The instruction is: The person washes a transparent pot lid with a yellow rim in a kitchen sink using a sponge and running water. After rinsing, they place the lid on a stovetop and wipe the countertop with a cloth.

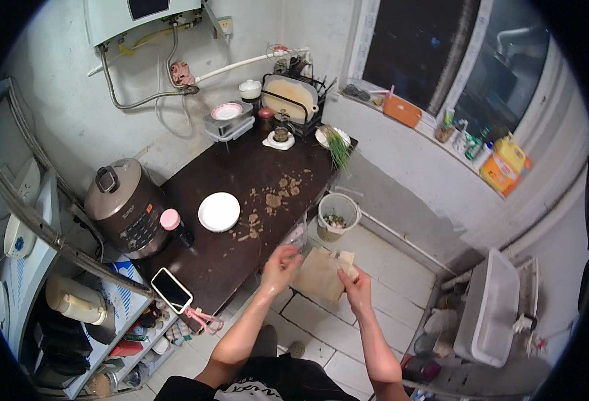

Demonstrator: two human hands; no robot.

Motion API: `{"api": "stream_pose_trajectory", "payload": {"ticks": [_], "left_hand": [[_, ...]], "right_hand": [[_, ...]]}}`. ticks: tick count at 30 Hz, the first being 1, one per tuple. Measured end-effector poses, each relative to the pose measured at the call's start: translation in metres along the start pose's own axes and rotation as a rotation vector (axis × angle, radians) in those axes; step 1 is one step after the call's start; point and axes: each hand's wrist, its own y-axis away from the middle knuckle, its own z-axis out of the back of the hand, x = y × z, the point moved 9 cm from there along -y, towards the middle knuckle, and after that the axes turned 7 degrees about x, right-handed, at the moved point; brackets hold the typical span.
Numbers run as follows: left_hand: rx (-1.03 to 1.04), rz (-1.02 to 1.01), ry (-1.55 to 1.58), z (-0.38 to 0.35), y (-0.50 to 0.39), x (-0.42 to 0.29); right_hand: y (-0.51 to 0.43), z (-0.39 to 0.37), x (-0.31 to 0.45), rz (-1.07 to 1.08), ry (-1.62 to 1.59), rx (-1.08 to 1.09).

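Over the floor, a beige cloth (pixel 319 274) hangs in front of me, its upper right corner bunched up. My right hand (pixel 357 290) grips that bunched side with thumb and fingers. My left hand (pixel 280 270) is raised beside the cloth's left edge, fingers loosely curled and apart, with nothing visible in it. Just beyond lies the edge of a dark brown table (pixel 214 270). Pale brown patches (pixel 274 199) mark its top; whether they are dirt or worn surface I cannot tell. A white plate (pixel 219 212) sits to their left.
A pale bin (pixel 338 215) with scraps stands beyond the cloth. On the table are a pressure cooker (pixel 124 208), a pink-lidded bottle (pixel 174 225), a phone (pixel 173 289) and green onions (pixel 338 148) on a plate. A white sink (pixel 495 311) is at right, shelving (pixel 124 346) at left.
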Motion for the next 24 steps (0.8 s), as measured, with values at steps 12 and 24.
{"api": "stream_pose_trajectory", "payload": {"ticks": [12, 24], "left_hand": [[-0.08, 0.143, 0.208, 0.152, -0.156, 0.043], [-0.185, 0.304, 0.318, 0.204, -0.207, 0.059]], "right_hand": [[-0.448, -0.096, 0.06, 0.094, 0.14, 0.088], [-0.754, -0.317, 0.2, 0.1, -0.825, 0.388]]}}
